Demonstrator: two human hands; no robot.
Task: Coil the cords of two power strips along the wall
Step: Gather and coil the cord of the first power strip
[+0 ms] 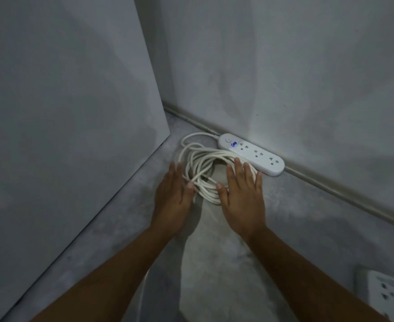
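Grey floor point(284, 228) meets a pale wall point(284, 66) in a dim corner, and your work sits low in that corner. At far left a tall white panel point(63, 112) stands on the floor and boxes the space in, leaving you little room on that side.

Your left hand point(171, 196) lies flat at the coil's left edge, fingers straight and together, thumb touching the near loops. Its grip holds nothing and only fences the loops in.

Between your hands lies the cord point(205, 163), white and gathered in several loose rings on the floor. One wider loop strays up toward the panel before running into the strip's end.

Your right hand point(242, 198) rests flat over the right side of the rings, fingers straight, its grip likewise slack and empty. Both palms seem placed to press the rings into a tighter bundle and nudge it toward the wall.

Just beyond those fingertips the strip point(251, 154) lies along the skirting point(330, 184), sockets up, with a small blue light by its switch. This one looks nearly done.

At the bottom right edge a second strip point(386, 291) shows only in part, well apart from the first. Its cord is out of sight, so that half of the task probably remains.
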